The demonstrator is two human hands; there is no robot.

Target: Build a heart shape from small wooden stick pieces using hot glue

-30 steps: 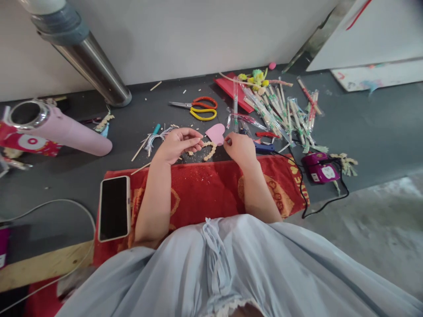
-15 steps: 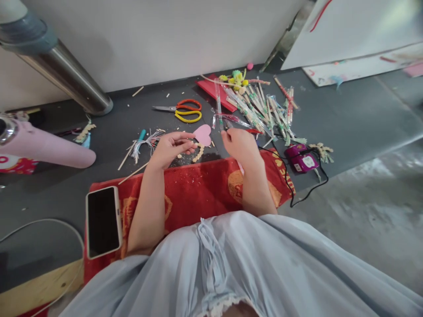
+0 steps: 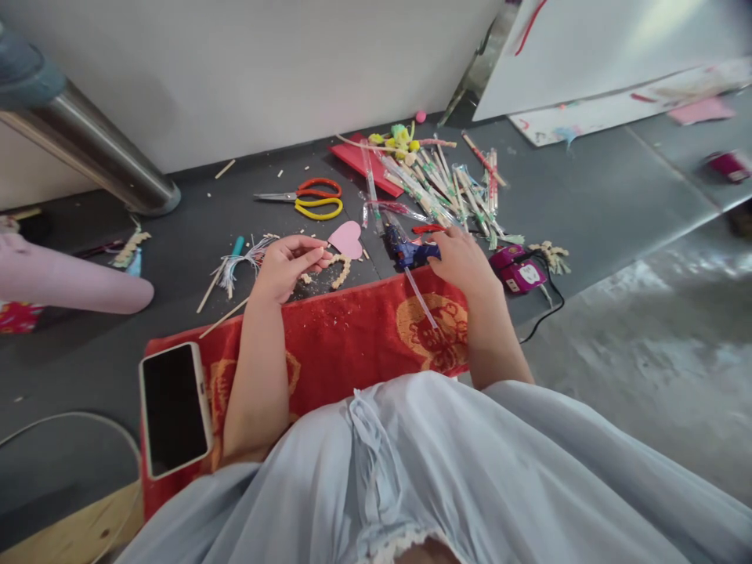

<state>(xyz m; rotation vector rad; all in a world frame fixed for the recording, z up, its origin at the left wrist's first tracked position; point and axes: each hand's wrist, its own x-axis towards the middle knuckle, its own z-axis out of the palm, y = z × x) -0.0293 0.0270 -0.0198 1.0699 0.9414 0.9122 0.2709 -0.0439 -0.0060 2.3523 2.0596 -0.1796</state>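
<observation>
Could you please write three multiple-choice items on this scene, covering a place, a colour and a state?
1. Where does the phone lie?
A. on the red cloth
B. beside the scissors
C. against the wall

2. What colour is the paper heart?
A. blue
B. pink
C. green

3. What is the right hand doing?
A. gripping the scissors
B. lifting the phone
C. resting at the glue gun

Answers: A, it sits on the cloth's left end; B, pink by the left hand; C, fingers reach the gun's blue body.

Pink paper heart (image 3: 346, 237), blue glue gun (image 3: 410, 252), red cloth (image 3: 352, 337) with gold motifs, orange-and-yellow scissors (image 3: 314, 197), possibly magenta box (image 3: 518, 273)
</observation>
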